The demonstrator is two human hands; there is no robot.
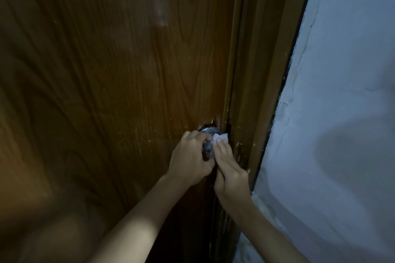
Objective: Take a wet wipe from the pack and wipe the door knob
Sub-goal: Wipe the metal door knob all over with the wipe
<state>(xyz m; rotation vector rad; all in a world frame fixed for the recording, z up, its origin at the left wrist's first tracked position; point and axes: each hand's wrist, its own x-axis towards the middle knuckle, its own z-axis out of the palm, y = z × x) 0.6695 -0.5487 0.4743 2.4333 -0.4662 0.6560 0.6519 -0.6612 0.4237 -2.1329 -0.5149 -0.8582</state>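
A round metal door knob (pixel 207 149) sits near the right edge of a brown wooden door (pixel 119 83). My left hand (pixel 189 159) grips the knob from the left, fingers curled over it. My right hand (pixel 227 167) presses a white wet wipe (pixel 221 138) against the knob's right side, with the fingers curled onto the wipe. Most of the knob is hidden under both hands. The wipe pack is out of view.
The brown door frame (pixel 263 74) runs upright just right of the knob. A pale blue-grey wall (pixel 337 113) with cracked paint fills the right side. The light is dim.
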